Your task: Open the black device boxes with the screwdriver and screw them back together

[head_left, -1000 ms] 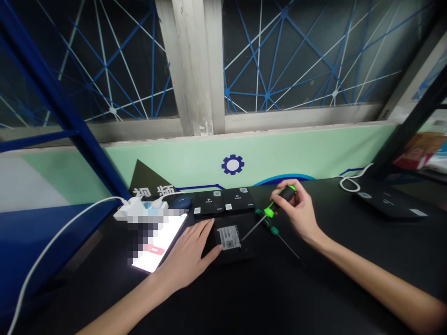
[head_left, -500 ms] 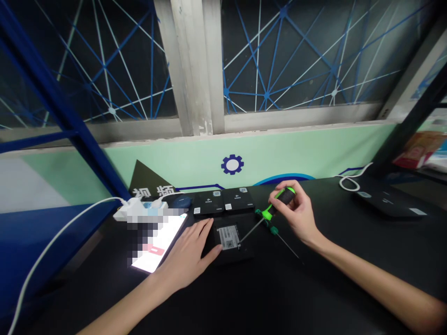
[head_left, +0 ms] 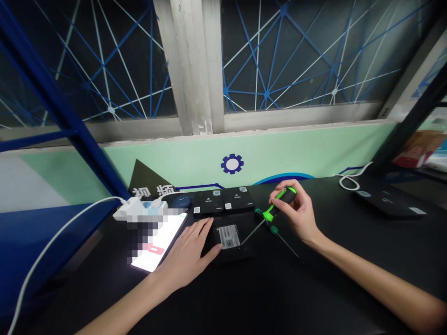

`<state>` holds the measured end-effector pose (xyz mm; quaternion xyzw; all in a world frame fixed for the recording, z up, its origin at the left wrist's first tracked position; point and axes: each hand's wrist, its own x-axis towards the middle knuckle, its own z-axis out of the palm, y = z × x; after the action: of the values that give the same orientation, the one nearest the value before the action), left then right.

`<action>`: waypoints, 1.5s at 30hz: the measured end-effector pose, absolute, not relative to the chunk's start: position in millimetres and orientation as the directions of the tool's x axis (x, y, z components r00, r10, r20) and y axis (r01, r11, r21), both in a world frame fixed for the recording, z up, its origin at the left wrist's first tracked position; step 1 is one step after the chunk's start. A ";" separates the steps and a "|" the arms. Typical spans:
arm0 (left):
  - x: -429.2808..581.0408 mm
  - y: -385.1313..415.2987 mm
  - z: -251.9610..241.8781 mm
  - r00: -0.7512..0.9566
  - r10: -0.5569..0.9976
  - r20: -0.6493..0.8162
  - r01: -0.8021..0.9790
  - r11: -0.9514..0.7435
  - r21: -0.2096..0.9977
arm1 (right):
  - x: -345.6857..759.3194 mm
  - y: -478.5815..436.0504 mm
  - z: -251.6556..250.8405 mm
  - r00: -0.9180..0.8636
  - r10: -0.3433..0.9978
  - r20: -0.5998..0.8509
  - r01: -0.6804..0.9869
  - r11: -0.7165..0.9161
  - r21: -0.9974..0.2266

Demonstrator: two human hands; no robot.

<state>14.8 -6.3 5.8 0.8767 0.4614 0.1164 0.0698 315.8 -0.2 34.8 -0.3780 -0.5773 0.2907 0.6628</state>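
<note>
A black box with a silver label (head_left: 229,236) lies on the black table. My left hand (head_left: 193,245) rests at its left edge, the thumb and fingers apart. In my right hand (head_left: 295,207) is a green and black screwdriver (head_left: 268,215), tilted, its thin shaft running down left to the box just right of the label. Behind and below that handle a second screwdriver with a dark green handle (head_left: 274,229) lies on the table, its shaft pointing down right.
Two black boxes (head_left: 208,202) (head_left: 239,198) stand side by side near the wall. Left are a lit phone (head_left: 167,237), a white power strip (head_left: 131,209) with cables and a dark blue mouse (head_left: 182,202). A flat black device (head_left: 387,203) sits at the right.
The screwdriver tip has shifted slightly right and up, and its handle has turned a little in my right hand. My left hand has stayed in place.
</note>
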 end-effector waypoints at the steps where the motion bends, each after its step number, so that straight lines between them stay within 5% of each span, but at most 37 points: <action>1: 15.0 -6.3 6.2 0.549 0.824 0.141 0.791 -0.566 0.232 | 315.8 -0.6 35.1 0.161 0.822 0.546 0.050 0.546 -0.836; 22: 9.4 -0.3 -1.9 0.555 0.809 0.192 0.758 -0.587 0.283 | 309.8 1.7 26.5 0.136 0.816 0.562 0.164 0.541 -0.825; 31: 15.7 0.0 5.0 0.559 0.799 0.222 0.661 -0.591 0.461 | 310.4 -1.2 28.6 0.097 0.813 0.574 0.202 0.549 -0.811; 45: 19.5 -3.7 4.5 0.599 0.769 0.221 0.630 -0.624 0.463 | 313.4 -8.0 63.1 -0.044 0.793 0.608 0.412 0.568 -0.712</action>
<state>19.5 -3.7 4.5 0.8777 0.3986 0.2037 0.1710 313.4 -8.0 63.1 -0.4300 -0.7006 0.1758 0.5415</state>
